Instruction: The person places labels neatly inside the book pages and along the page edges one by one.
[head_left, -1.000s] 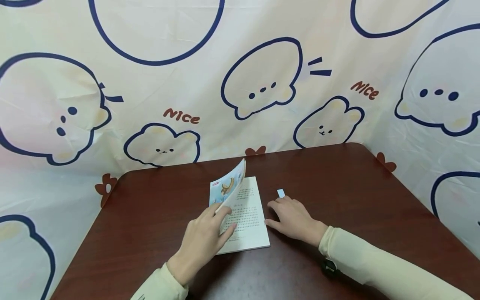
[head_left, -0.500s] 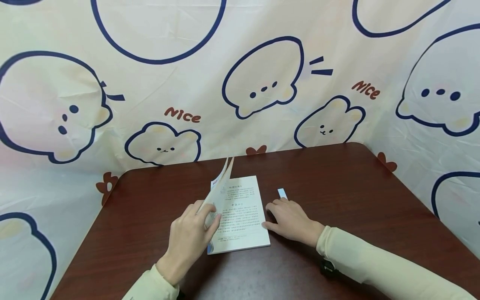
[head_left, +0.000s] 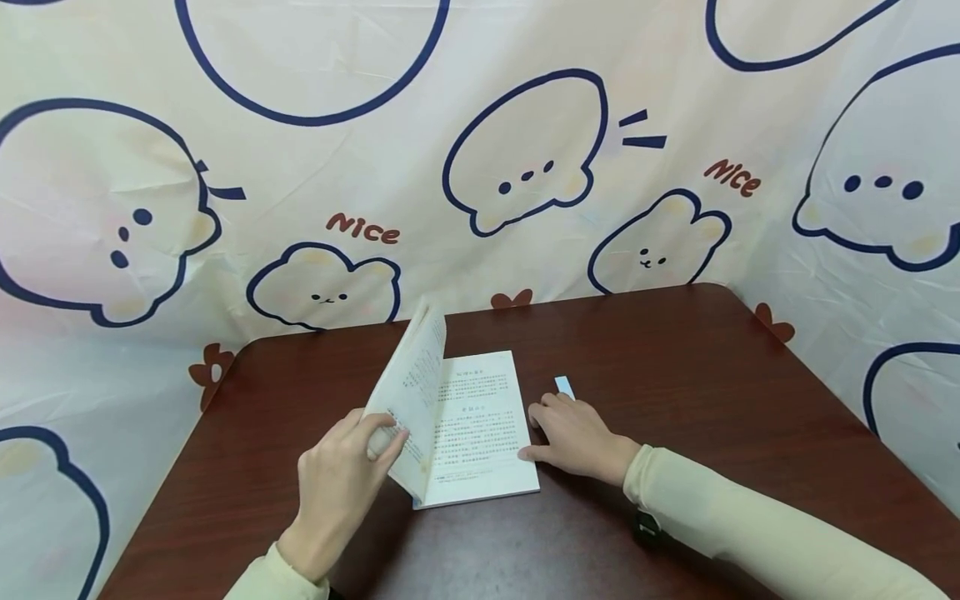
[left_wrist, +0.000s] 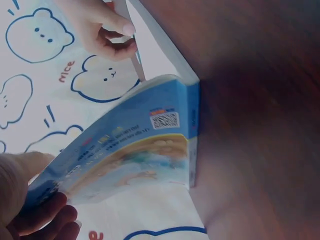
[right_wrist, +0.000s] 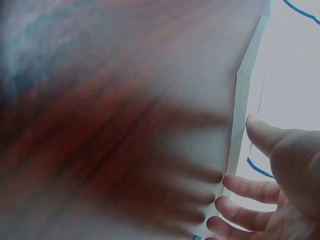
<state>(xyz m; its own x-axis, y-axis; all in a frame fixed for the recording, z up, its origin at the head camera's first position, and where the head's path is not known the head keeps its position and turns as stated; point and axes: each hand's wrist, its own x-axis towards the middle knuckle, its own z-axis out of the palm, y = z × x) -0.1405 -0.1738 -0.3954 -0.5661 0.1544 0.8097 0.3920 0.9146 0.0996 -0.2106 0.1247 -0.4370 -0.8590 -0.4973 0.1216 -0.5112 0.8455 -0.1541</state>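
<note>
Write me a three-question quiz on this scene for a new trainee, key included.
1. Which hand grips the raised side of the book?
2. True or false: in the head view, the light-blue strip lies to the right of the book.
3. Fill in the blank: in the left wrist view, a square ____ is printed on the blue cover.

Key: 1. The left hand. 2. True. 3. QR code.

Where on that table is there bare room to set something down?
The table looks bare left of the left hand, right of the right hand up to the far corner, and between the sleeves. It is crowded at the book and the pale strip beside the right hand.
</note>
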